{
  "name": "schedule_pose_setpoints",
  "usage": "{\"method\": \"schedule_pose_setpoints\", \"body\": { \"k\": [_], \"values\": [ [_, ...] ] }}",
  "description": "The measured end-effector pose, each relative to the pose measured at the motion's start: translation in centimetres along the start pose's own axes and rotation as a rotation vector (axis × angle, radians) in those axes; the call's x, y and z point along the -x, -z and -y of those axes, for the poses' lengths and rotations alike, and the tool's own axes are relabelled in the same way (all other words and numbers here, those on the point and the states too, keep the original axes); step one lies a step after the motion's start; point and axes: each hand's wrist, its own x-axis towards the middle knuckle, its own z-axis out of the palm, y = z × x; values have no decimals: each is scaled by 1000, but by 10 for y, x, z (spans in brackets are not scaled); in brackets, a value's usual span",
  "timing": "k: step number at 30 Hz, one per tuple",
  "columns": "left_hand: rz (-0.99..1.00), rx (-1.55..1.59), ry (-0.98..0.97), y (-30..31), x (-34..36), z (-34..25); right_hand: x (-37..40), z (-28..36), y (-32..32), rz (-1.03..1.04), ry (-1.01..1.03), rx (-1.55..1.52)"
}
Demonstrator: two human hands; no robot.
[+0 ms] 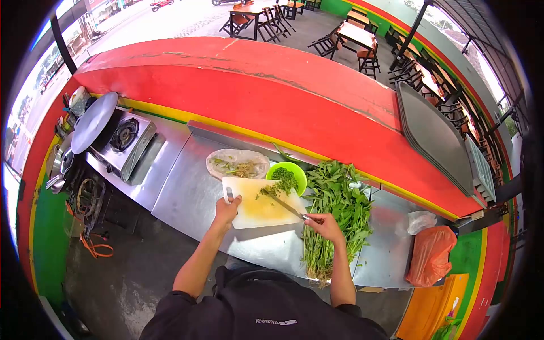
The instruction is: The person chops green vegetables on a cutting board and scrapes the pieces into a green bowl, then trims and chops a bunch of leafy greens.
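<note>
My left hand (227,212) is closed on the left edge of a white cutting board (258,213), near its handle slot. The board is tilted toward a lime-green bowl (302,180) behind its far right corner. In my right hand (326,228) is a knife (288,208), its blade lying across the board beside chopped green herbs (270,190). More chopped greens (286,178) fill part of the bowl. A big bunch of leafy greens (340,212) with roots lies just right of the board, close to my right hand. Behind the board rests a clear plastic bag (238,162) holding stems.
A stainless counter (184,187) runs below a red ledge (243,73). To the left are a gas stove (126,136) and a large round lid (95,123). An orange plastic bag (432,256) sits at the right end, with dark trays (433,141) leaning above it.
</note>
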Motion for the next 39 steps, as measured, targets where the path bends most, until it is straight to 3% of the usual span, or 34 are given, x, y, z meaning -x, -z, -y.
{"method": "schedule_pose_setpoints", "body": {
  "k": [10,13,16,19,23,26,28,31,35,39],
  "values": [
    [1,1,-7,-2,6,-2,-12,-6,2,-182,-1,73],
    [-43,0,4,-4,6,0,-10,6,0,-172,61,117],
    [-8,45,6,-6,6,0,-4,19,-3,-45,52,51],
    [-12,5,1,-8,3,3,-6,20,-10,79,167,44],
    [-19,26,-45,-11,3,4,-13,13,-10,59,92,69],
    [-21,-11,-38,-11,7,-2,-25,-7,-7,-73,205,104],
    [-20,-28,-34,-11,8,-3,-23,8,-2,-147,42,238],
    [-21,-8,-49,-13,10,-4,-33,-5,0,-201,91,309],
    [-36,23,-56,-14,10,-4,-28,10,0,-195,73,227],
    [-49,13,-44,-15,6,1,-14,38,1,-25,62,135]
  ]
}}
